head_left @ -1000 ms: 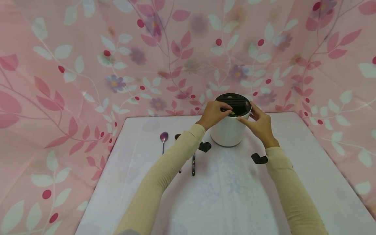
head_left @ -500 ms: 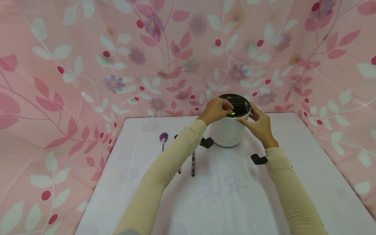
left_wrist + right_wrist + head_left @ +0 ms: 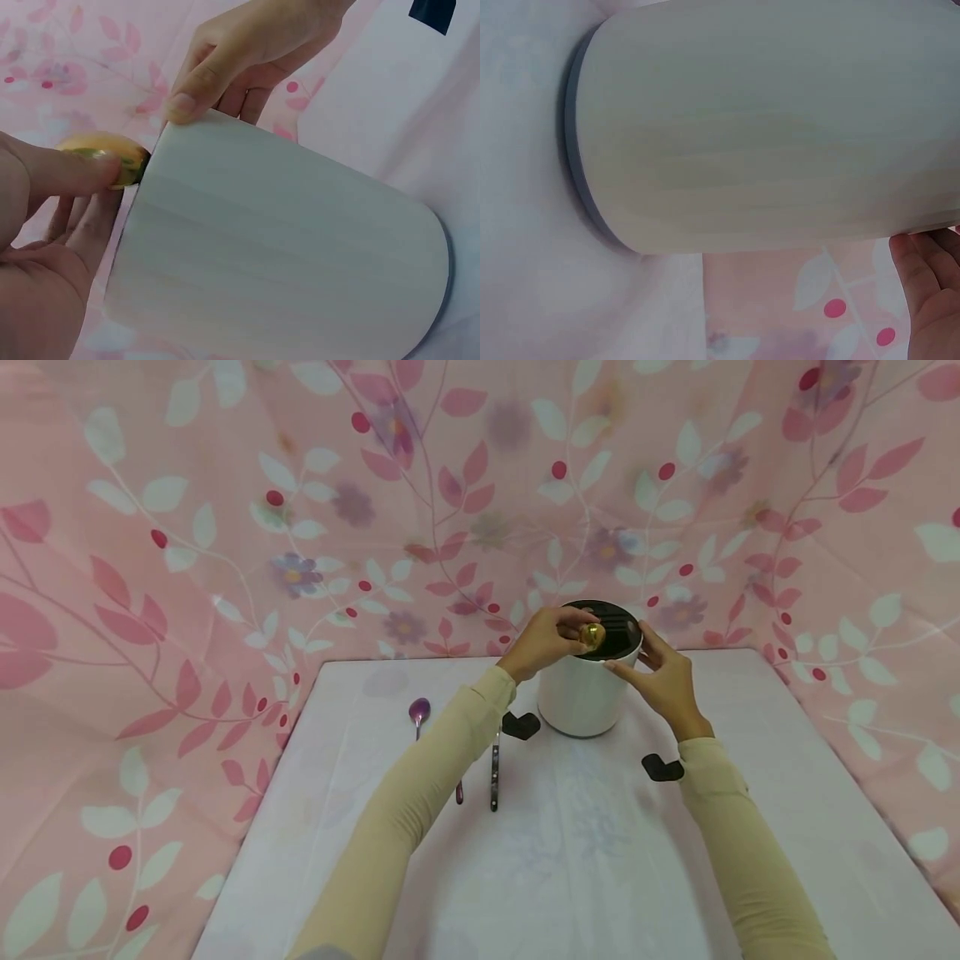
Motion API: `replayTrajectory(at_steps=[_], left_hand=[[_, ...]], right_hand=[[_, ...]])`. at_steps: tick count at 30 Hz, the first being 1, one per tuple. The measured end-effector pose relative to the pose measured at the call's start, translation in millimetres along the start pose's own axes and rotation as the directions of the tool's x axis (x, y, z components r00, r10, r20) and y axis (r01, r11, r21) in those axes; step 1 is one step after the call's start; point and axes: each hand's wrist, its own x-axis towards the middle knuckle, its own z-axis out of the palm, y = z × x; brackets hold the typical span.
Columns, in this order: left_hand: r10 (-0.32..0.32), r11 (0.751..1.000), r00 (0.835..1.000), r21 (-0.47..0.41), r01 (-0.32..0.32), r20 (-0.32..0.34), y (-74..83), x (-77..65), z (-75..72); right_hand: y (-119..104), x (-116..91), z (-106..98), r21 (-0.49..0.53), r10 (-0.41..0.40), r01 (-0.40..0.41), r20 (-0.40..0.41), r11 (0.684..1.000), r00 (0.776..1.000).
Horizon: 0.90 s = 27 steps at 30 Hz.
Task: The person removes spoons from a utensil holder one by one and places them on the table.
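A white cylindrical utensil holder with a black slotted top stands upright at the back of the table. My left hand pinches a gold spoon by its rounded bowl, right at the holder's top; the spoon's handle is hidden. In the left wrist view the gold bowl shows between thumb and fingers beside the rim. My right hand grips the holder's upper edge, thumb in front and fingers round the far right side. The right wrist view shows fingers against the white wall.
Left of the holder, a purple spoon lies on the white-covered table. Beside it are a reddish handle end and a dark patterned handle, partly under the left sleeve. Pink floral cloth hangs behind the table.
The gold spoon's bowl has come up into view above the holder's top, in the left hand, which has turned slightly. The right hand has kept its grip on the holder.
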Motion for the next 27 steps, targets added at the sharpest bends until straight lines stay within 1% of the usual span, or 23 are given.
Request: replayTrajectory(at_steps=[3, 6, 8, 11, 15, 19, 24, 27], left_hand=[[-0.041, 0.996, 0.999, -0.083, 0.039, -0.028, -4.9, -0.9, 0.2], [-0.061, 0.99, 0.997, -0.13, 0.056, -0.041, -8.3, -2.7, -0.6], [-0.048, 0.99, 0.998, -0.135, 0.043, -0.035, -8.5, -4.7, -1.8], [-0.033, 0.988, 0.999, -0.154, 0.031, -0.007, -6.9, -7.6, -3.9], [0.0, 0.979, 1.0, -0.204, 0.005, 0.023, -3.8, -9.0, -5.7], [0.03, 0.968, 1.0, -0.25, -0.028, 0.004, -2.3, -9.0, -6.5], [0.04, 0.934, 0.999, -0.353, -0.049, -0.031, -0.4, -9.1, -7.3], [0.049, 0.922, 0.998, -0.383, -0.062, -0.044, 1.6, -10.2, -7.7]], right_hand=[[-5, -2, 0, -0.011, 0.008, -0.008, 0.003, 1.0, 1.0], [-5, -2, 0, -0.016, 0.011, -0.011, 0.001, 1.0, 1.0], [-5, -2, 0, -0.011, 0.008, -0.008, 0.001, 1.0, 1.0], [-5, -2, 0, -0.006, -0.003, 0.003, 0.004, 1.0, 1.0], [-5, -2, 0, -0.008, -0.007, 0.007, 0.007, 1.0, 1.0], [-4, -2, 0, -0.012, 0.004, -0.004, 0.008, 1.0, 1.0], [-5, -2, -1, -0.014, 0.016, -0.016, 0.007, 1.0, 1.0], [-5, -2, 0, -0.013, 0.021, -0.021, 0.006, 1.0, 1.0]])
